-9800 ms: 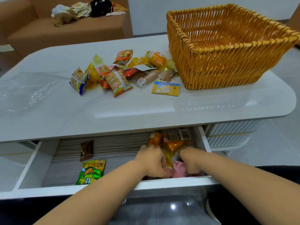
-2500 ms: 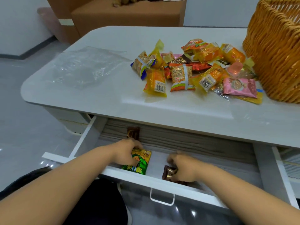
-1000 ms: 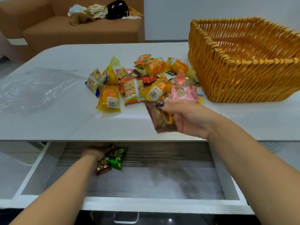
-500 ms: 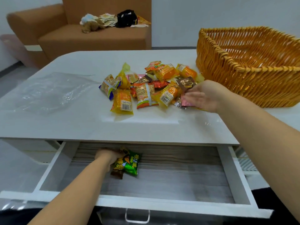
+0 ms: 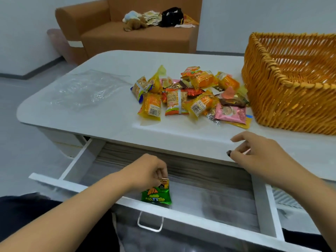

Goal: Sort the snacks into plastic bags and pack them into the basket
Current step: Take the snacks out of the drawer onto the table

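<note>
Orange wicker basket [image 5: 283,104] — green packet [image 5: 157,196], white table [image 5: 112,117].

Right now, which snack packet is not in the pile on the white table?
The green snack packet: the left hand pinches its top edge over the open drawer.

- Snacks [image 5: 190,95]: a loose heap of small wrapped packets, mostly orange and yellow with some pink and brown, lying on the bench just left of the basket.
- Green snack packet [image 5: 156,195]: hangs upright over the open drawer, pinched at its top edge by the left hand [image 5: 148,172].
- Plastic bags [image 5: 87,88]: clear, crumpled, lying flat on the bench's left part, apart from the heap.
- Basket [image 5: 291,99]: orange woven wicker, upright on the bench's right side.
</note>
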Demonstrator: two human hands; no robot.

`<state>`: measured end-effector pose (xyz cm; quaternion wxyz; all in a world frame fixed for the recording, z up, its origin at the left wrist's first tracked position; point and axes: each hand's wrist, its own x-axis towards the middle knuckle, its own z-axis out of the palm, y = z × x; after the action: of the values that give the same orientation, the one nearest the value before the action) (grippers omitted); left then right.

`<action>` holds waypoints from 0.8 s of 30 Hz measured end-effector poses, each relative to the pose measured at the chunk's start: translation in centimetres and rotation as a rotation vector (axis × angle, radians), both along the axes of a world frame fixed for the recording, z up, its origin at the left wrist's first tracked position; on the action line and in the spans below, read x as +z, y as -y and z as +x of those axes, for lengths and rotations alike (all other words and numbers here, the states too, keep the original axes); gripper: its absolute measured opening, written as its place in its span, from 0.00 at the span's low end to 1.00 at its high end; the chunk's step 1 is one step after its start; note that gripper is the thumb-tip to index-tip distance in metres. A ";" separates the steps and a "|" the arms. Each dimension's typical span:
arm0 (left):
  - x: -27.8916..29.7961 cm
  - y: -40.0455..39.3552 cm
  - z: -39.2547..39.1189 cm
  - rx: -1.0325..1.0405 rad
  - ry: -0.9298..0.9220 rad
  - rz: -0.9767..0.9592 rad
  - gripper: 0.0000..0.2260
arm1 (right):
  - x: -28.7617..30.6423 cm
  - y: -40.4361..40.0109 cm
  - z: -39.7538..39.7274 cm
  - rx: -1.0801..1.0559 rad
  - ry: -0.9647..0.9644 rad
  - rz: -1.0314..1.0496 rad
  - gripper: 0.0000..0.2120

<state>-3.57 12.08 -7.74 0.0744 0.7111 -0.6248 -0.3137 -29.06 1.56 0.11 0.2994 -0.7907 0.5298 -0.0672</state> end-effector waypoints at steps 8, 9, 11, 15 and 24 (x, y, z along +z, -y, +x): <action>9.4 4.7 0.3 0.622 -0.617 -0.451 0.09 | 0.3 0.7 1.8 0.131 -0.124 -0.073 0.18; 9.7 6.4 1.2 0.695 -0.707 -0.473 0.09 | 0.1 0.9 2.2 0.130 -0.119 -0.072 0.18; 9.7 10.0 2.8 0.882 -0.891 -0.484 0.08 | -0.5 1.1 3.0 0.129 -0.109 -0.061 0.18; 9.0 15.9 4.3 1.175 -1.040 -0.639 0.06 | -1.2 1.7 3.0 0.206 -0.150 -0.061 0.24; 6.6 13.9 3.4 0.779 -0.506 -0.626 0.40 | -1.6 2.7 0.9 0.396 -0.062 0.005 0.40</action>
<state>-0.19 -1.78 -1.13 0.5401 0.7359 -0.3420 -0.2234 -28.19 -1.12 -1.46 0.2922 -0.8803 0.3732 0.0185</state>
